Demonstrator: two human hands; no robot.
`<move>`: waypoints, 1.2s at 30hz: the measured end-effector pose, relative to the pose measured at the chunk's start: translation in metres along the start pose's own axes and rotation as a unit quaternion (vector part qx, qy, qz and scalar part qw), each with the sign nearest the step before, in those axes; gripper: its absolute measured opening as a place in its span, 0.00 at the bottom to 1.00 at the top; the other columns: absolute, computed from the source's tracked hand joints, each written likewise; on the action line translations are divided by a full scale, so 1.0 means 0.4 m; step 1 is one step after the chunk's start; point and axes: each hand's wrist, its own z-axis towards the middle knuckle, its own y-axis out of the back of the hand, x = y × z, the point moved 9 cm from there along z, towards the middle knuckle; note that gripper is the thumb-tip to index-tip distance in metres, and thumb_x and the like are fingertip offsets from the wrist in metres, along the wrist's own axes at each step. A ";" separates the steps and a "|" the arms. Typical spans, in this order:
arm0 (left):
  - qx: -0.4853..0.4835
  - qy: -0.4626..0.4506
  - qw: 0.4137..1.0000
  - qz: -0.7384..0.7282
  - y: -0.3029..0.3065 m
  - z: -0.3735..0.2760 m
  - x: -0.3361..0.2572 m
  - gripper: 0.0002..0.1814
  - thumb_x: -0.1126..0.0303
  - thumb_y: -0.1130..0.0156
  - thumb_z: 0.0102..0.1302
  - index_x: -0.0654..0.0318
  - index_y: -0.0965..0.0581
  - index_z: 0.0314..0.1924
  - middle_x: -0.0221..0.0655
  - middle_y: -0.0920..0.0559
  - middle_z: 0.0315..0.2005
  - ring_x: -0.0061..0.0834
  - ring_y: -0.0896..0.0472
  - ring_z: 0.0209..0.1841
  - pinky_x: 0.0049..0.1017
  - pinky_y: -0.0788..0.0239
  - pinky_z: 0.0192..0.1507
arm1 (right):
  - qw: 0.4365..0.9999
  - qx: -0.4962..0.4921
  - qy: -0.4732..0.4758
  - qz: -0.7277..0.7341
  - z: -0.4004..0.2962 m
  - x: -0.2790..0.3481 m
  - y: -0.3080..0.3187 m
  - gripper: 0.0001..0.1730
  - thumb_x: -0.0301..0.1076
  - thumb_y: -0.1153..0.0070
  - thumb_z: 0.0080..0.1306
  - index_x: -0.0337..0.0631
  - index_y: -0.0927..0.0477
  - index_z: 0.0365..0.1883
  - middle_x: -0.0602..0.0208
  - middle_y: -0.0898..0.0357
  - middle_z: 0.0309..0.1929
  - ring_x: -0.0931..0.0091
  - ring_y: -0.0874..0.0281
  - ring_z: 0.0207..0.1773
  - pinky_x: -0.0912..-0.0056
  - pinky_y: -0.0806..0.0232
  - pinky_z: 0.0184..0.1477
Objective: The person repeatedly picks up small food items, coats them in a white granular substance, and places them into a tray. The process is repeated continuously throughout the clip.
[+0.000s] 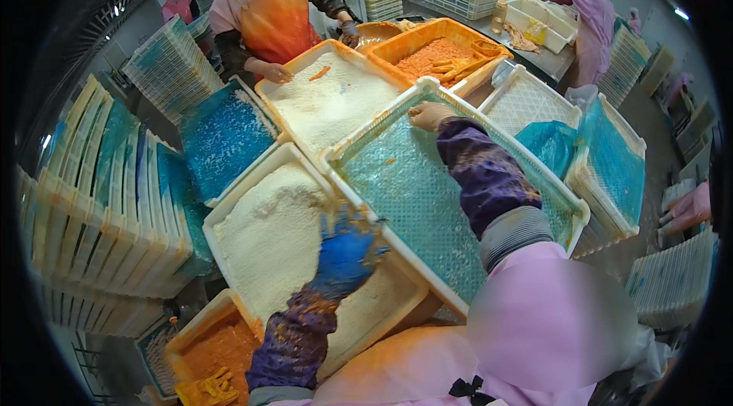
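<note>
My left hand point(345, 260), in a blue glove caked with orange crumbs, hovers over a white tub point(286, 149) of pale crumbs point(269, 240). Its fingers are blurred but spread, with nothing visible in them. My right hand point(430, 115) is at the far end of a white mesh tray point(579, 212) lined with teal plastic sheet point(412, 200). The fingers point down at the liner, and whether they hold anything is hidden. A small orange scrap point(390, 161) lies on the liner. Purple, crumb-stained sleeves cover both my forearms.
Across from me a person in an orange-stained apron point(275, 16) reaches over another crumb tub point(320, 91) holding an orange strip point(319, 73). Orange tubs of wet orange food point(438, 56) stand far right and near left point(220, 343). Stacked trays point(114, 200) line the left.
</note>
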 end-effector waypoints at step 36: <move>-0.141 0.470 0.871 0.029 -0.259 -1.320 0.566 0.10 0.67 0.31 0.61 0.67 0.17 0.38 0.53 0.18 0.37 0.57 0.22 0.43 0.48 0.28 0.42 | 0.955 -0.281 0.057 0.074 -0.638 0.571 -0.210 0.22 0.28 0.47 0.68 0.56 0.16 0.59 0.55 0.15 0.54 0.55 0.15 0.46 0.53 0.23 0.49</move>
